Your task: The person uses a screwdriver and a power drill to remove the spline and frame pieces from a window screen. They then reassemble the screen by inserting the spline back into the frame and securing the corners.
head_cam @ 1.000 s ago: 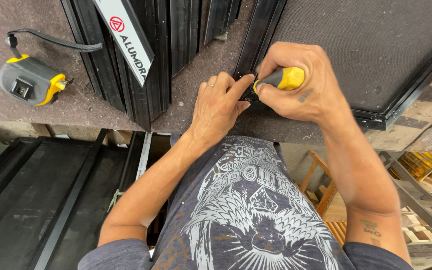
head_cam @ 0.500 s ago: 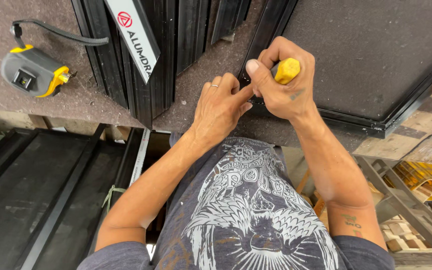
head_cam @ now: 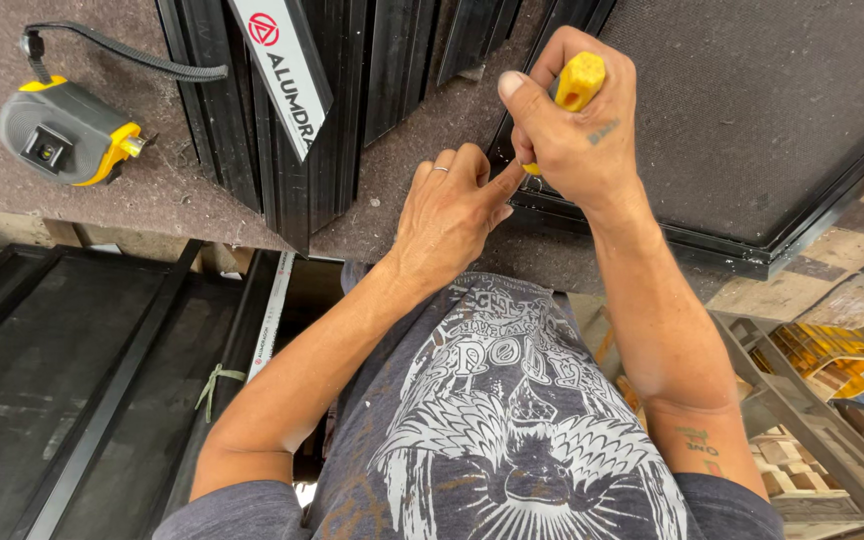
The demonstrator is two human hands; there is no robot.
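Observation:
My right hand [head_cam: 577, 125] grips a tool with a yellow handle [head_cam: 579, 78], held upright over the corner of a black framed mesh screen [head_cam: 752, 110] lying on the felt-covered bench [head_cam: 102, 210]. The tool's tip is hidden behind my fingers. My left hand [head_cam: 449, 205] rests flat on the bench beside that corner, its index finger stretched toward the tool's lower end and touching the frame edge. A ring shows on one left finger.
A bundle of black aluminium profiles [head_cam: 282, 110] with a white label strip lies left of my hands. A grey and yellow tape measure [head_cam: 64, 133] with a black strap sits at far left. More black screens [head_cam: 62, 380] stand below the bench; yellow parts [head_cam: 837, 360] lie at right.
My right hand has swung the yellow handle from lying sideways to standing upright and moved slightly up the frame corner. My left hand has kept its place beside it.

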